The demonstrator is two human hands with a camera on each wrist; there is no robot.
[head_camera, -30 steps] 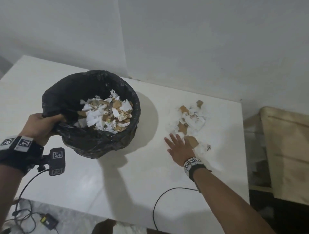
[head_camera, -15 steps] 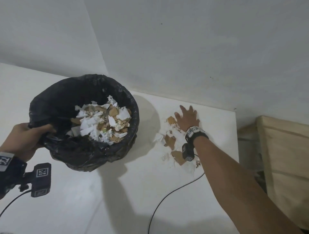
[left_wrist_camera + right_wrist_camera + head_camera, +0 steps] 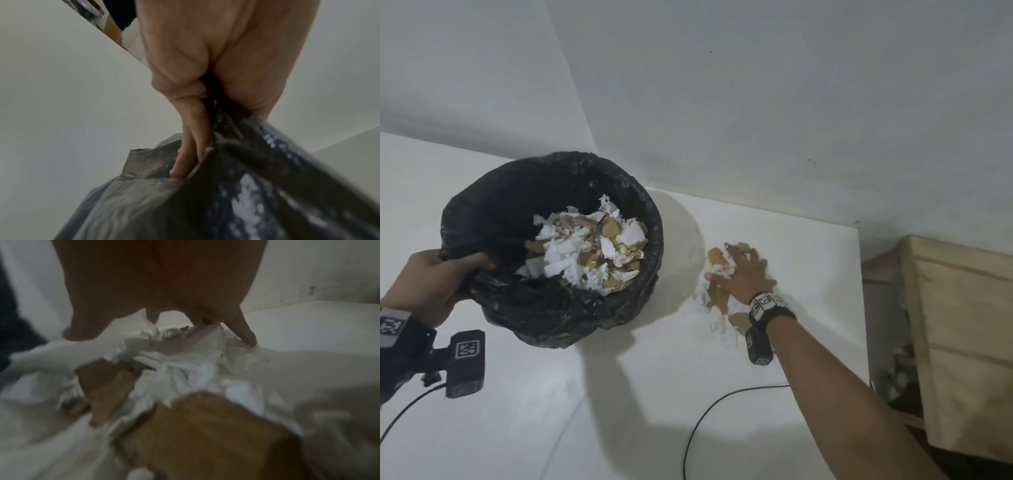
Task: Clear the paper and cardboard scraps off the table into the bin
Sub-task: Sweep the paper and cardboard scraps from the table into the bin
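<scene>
A bin lined with a black bag [image 3: 544,308] hangs tilted over the white table [image 3: 619,421], holding several white paper and brown cardboard pieces [image 3: 589,253]. My left hand [image 3: 445,274] grips the bag's rim at its near-left side; its fingers [image 3: 195,146] curl round the black plastic [image 3: 246,194]. My right hand [image 3: 744,272] lies spread, palm down, on the pile of scraps [image 3: 717,298] to the right of the bin. Its fingertips [image 3: 246,335] press into white paper [image 3: 176,374], with torn cardboard [image 3: 205,431] nearer the wrist.
A wall runs close behind the pile. The table's right edge [image 3: 861,308] lies just past my right hand, with a wooden crate [image 3: 962,342] beyond it. A black cable [image 3: 722,401] loops across the table under my right forearm.
My right hand reached from the near side of the pile to its far side, then drew back onto it. The scraps have bunched together towards the bin. The left hand keeps its grip.
</scene>
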